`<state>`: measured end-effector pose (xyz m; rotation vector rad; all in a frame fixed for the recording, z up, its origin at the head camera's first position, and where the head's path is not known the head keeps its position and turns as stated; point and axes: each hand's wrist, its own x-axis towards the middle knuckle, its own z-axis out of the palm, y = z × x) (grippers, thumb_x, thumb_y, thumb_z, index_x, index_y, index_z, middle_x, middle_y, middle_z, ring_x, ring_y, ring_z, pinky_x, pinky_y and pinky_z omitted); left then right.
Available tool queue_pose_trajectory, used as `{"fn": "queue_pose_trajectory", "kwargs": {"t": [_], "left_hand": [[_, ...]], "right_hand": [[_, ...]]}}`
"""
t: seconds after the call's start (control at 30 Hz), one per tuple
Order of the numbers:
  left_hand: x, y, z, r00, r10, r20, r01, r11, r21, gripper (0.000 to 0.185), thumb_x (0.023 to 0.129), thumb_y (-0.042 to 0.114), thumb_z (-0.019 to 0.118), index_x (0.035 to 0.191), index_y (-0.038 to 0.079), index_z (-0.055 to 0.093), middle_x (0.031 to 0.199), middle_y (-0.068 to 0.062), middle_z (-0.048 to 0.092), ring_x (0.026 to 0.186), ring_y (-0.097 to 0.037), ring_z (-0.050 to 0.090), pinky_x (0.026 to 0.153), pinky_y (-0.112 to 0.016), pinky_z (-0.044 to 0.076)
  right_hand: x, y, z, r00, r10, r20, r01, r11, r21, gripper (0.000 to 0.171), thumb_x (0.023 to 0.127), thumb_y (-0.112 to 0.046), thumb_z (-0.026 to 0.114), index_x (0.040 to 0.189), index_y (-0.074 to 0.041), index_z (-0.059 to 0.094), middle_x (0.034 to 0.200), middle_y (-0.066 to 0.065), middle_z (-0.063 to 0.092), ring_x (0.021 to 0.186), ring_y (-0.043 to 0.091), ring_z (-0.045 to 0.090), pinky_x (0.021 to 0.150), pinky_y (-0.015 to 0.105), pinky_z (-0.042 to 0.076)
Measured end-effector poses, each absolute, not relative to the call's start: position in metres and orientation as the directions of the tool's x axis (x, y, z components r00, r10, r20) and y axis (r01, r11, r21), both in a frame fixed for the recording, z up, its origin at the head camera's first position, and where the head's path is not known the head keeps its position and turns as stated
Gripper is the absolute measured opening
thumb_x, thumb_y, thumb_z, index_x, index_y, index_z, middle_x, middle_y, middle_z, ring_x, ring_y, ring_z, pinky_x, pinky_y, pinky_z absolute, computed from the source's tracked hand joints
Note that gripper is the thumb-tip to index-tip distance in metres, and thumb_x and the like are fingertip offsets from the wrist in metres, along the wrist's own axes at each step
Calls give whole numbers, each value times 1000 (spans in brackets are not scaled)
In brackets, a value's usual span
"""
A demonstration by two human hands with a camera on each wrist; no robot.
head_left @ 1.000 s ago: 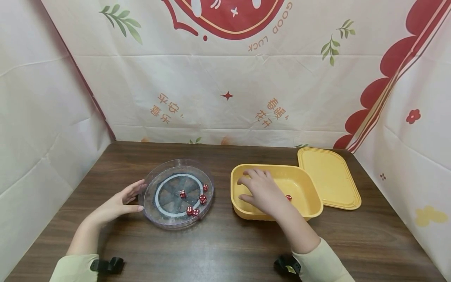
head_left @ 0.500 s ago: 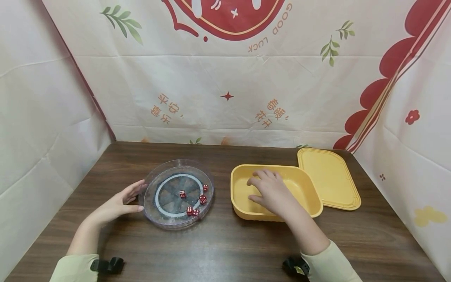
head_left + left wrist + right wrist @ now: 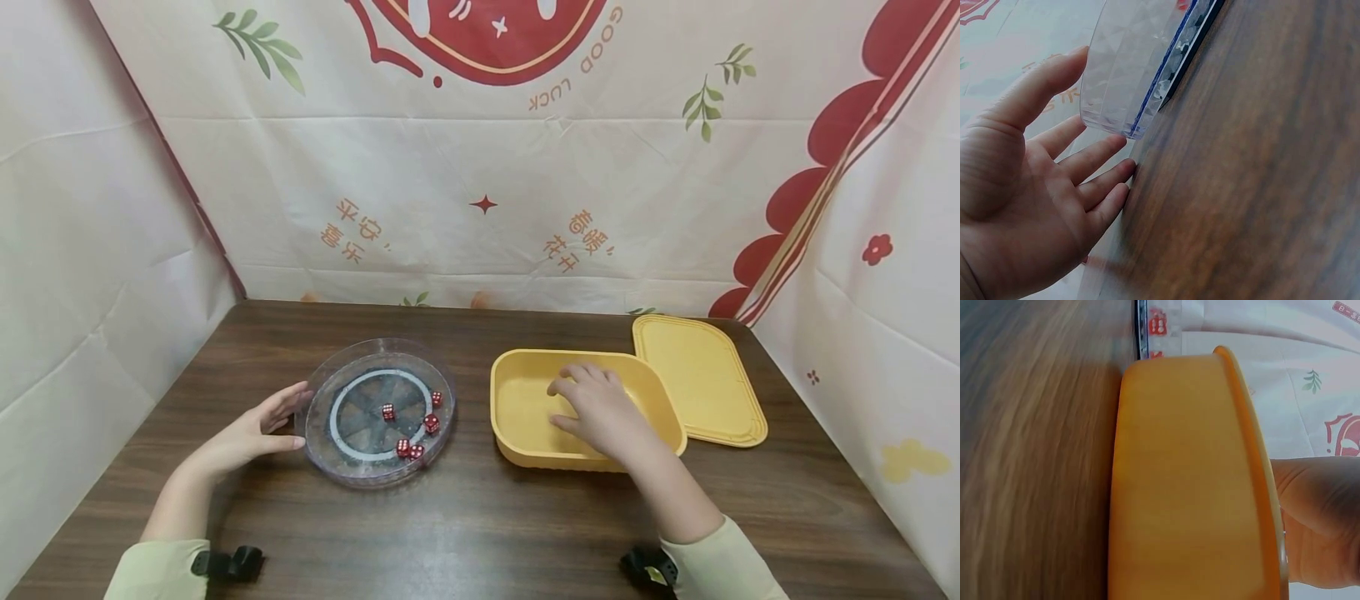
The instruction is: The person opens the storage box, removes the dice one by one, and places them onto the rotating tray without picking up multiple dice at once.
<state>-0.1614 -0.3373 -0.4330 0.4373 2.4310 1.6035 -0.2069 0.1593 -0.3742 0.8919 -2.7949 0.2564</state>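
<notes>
Head view: left hand (image 3: pixel 247 433) lies open, fingers straight, fingertips against the near-left wall of a clear round dish (image 3: pixel 378 412) on the dark wooden table (image 3: pixel 480 525); five red dice (image 3: pixel 411 425) sit inside the dish, mostly toward its near-right side. Right hand (image 3: pixel 600 408) is down inside the yellow tray (image 3: pixel 517 408), right of the dish and apart from it, fingers bent over the tray floor; whether they pinch a die cannot be told, as the hand covers that spot. Yellow lid (image 3: pixel 697 379) rests flat, tucked under the tray's far-right rim. Left wrist view: fingers (image 3: pixel 1094 159) wide and relaxed, thumb and fingertips at the ribbed clear wall (image 3: pixel 1125 75), bracing rather than gripping. Right wrist view: only the tray's outer side (image 3: pixel 1179 481) and a bit of the hand (image 3: pixel 1316 519) above the rim show; the grip is hidden. Judgement: to do this step well, take any die between thumb and fingertip from above, lift clear of the tray's rim before crossing left, and let the left hand brace the light dish, which may slide on smooth wood.
</notes>
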Motion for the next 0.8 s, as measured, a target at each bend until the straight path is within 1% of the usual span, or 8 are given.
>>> {"fn": "queue_pose_trajectory", "kwargs": {"t": [0.47,0.8], "left_hand": [[-160,-337,-432,-938,348,-2,136,372,918,80,88,9,69,150,0,20,150,-27,27,136,-46,20,93,-10,30],[-161,-337,-432,-934,357,-1,138,363,922,80,88,9,68,150,1,19,150,-27,26,136,-46,18,94,-10,30]], "right_hand": [[-210,181,-379,-824,-526,210,-556,822,-122,29,80,-24,79,102,-9,69,112,13,58,109,37,49,82,53,38],[-212,197,-388,-833,-515,203,-541,835,-99,26,80,-24,78,101,-10,69,108,12,58,106,37,51,81,54,39]]}}
